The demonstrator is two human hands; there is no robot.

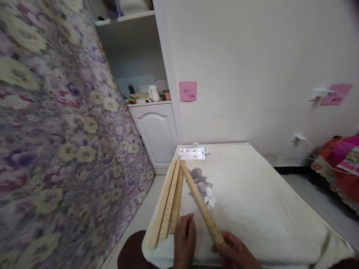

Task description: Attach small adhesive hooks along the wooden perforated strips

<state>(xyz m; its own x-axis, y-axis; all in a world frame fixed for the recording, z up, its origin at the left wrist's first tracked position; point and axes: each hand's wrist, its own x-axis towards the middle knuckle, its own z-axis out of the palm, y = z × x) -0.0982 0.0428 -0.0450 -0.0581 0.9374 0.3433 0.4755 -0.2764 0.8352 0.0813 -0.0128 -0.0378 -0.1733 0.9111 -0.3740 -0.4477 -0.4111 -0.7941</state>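
My right hand (234, 250) grips the near end of a long wooden strip (202, 203) dotted with small holes. That strip slants away across the table, its far end by the tops of the other strips. To the left, several similar wooden strips (169, 201) lie side by side, pointing away from me. My left hand (185, 235) is closed beside the nearest end of these strips, fingers curled together; anything inside them is hidden. Scraps of grey and white material (201, 182) lie partly behind the held strip.
A cream cloth (246, 194) covers the table. At its far edge lies a clear package (191, 153). A floral curtain (70, 149) hangs close on the left. Beyond stands a white cabinet (157, 130), and a wall (238, 74) with a pink note (187, 92).
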